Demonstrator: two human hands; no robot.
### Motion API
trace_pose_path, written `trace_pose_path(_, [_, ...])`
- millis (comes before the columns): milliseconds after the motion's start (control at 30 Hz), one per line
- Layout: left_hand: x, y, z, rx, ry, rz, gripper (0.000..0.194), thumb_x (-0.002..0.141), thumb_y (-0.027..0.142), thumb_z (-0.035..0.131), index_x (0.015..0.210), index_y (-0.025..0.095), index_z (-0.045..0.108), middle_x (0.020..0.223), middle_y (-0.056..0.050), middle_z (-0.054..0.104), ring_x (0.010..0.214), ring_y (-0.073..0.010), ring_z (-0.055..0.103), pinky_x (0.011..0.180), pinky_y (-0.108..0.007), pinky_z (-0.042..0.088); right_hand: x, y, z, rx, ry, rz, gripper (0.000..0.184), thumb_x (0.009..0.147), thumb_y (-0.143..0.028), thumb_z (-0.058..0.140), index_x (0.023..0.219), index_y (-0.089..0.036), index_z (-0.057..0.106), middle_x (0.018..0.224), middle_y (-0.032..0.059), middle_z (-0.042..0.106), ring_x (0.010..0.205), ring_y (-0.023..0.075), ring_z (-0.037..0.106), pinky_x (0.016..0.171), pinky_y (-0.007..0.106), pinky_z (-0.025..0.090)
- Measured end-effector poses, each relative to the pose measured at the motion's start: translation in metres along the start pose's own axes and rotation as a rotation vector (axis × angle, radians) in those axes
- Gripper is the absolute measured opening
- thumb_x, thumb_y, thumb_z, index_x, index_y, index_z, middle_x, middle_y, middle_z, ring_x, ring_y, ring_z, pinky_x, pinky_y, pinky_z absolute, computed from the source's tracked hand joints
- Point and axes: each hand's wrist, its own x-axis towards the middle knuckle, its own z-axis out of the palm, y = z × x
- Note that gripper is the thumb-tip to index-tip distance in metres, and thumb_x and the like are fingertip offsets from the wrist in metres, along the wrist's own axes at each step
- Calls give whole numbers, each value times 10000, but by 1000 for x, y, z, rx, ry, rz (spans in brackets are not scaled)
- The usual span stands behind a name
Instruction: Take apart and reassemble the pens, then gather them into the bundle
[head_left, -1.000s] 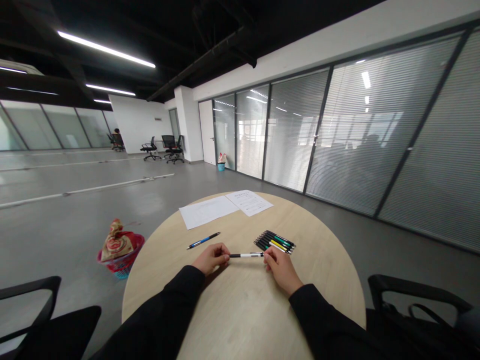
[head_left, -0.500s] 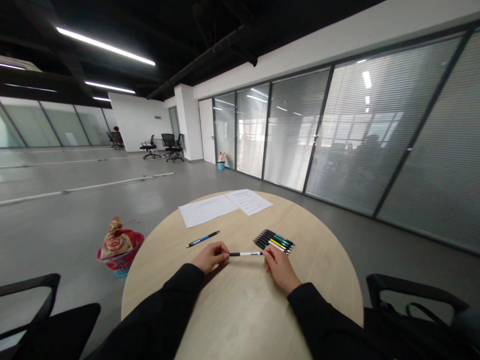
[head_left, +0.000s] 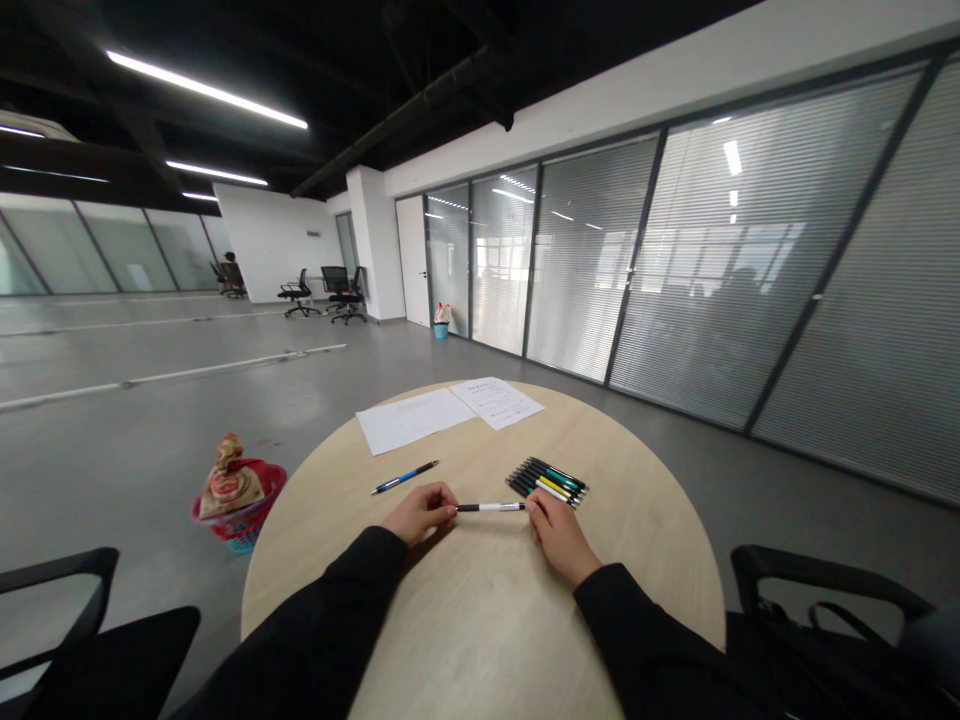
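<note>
A black and white pen (head_left: 491, 507) lies level between my two hands, over the near middle of the round table (head_left: 480, 610). My left hand (head_left: 424, 512) pinches its black end, and my right hand (head_left: 556, 530) pinches its other end. Just beyond my right hand is a row of several pens (head_left: 546, 480), side by side, mostly black with green, yellow and white parts. The right hand hides part of that row. A blue and black pen (head_left: 405, 477) rests alone on the table, beyond my left hand.
Two printed sheets, a left one (head_left: 412, 421) and a right one (head_left: 496, 402), lie at the table's far edge. On the floor at left stands a basket (head_left: 240, 515) holding a brown paper bag (head_left: 231, 485). Black chairs flank the table, at left (head_left: 97, 650) and right (head_left: 832, 585).
Both hands keep their hold on the black and white pen, with no visible movement. The whole view has shifted very slightly.
</note>
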Motion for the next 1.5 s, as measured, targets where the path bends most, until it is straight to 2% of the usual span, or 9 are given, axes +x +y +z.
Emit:
trace_pose_path(900, [0, 1, -1, -2, -17, 3, 416, 658, 482, 791, 734, 136, 572, 583, 9, 616, 544, -110, 527, 550, -238, 361, 2, 5, 2, -70, 18, -46, 326, 962, -343, 367, 686, -198, 463, 645, -19, 494, 638, 147, 458, 587, 253, 281])
trace_pose_path(1500, [-1, 1, 1, 0, -7, 6, 409, 659, 481, 786, 729, 139, 571, 587, 15, 604, 540, -110, 527, 547, -239, 353, 2, 7, 4, -91, 12, -44, 363, 965, -369, 352, 659, -197, 445, 617, -21, 486, 614, 140, 443, 579, 257, 254])
